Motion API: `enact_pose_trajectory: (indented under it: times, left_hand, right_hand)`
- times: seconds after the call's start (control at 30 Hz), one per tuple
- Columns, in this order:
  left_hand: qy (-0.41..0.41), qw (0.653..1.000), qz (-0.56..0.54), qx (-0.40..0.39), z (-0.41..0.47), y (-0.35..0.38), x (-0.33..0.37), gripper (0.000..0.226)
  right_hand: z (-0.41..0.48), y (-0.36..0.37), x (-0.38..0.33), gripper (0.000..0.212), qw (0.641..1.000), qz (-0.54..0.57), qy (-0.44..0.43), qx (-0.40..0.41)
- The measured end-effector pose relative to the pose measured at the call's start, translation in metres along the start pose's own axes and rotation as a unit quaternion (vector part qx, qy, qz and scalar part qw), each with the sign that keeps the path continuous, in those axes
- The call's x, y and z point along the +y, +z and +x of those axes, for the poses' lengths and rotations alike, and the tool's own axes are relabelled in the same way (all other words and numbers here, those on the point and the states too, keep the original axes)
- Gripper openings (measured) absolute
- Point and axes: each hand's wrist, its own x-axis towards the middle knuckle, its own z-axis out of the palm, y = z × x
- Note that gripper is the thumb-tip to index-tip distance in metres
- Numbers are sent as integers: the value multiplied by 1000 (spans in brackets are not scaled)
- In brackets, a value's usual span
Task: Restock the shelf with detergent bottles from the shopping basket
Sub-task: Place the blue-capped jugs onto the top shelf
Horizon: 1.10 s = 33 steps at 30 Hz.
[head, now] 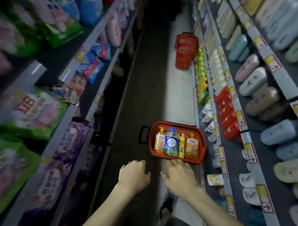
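Holding our left hand (pixel 134 173) and right hand (pixel 178 174) empty and loose, we may jam the tightly packed plastic pump bottles (pixel 171 145) in the red plastic basket (pixel 150 141) just beyond them.

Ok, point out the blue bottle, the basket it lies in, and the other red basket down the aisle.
blue bottle (pixel 171 144): head view, on its label.
near basket (pixel 150 143): head view, on its left wall.
far basket (pixel 182 51): head view, on its side wall.
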Motion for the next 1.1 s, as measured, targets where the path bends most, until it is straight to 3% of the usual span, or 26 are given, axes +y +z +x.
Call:
enact_pose_trajectory:
  times: [0.23, 0.47, 1.1]
  left_hand:
    - [-8, 999, -6, -53, 69, 1, 84, 37]
    - [-18, 993, -29, -116, 135, 3, 133, 30]
    - [50, 974, 55, -212, 357, -2, 72, 28]
  right_hand:
    - [48, -6, 93, 61, 997, 51, 46, -41]
    - [98, 5, 138, 65, 993, 70, 49, -85]
    - [282, 38, 147, 52, 973, 74, 117, -183]
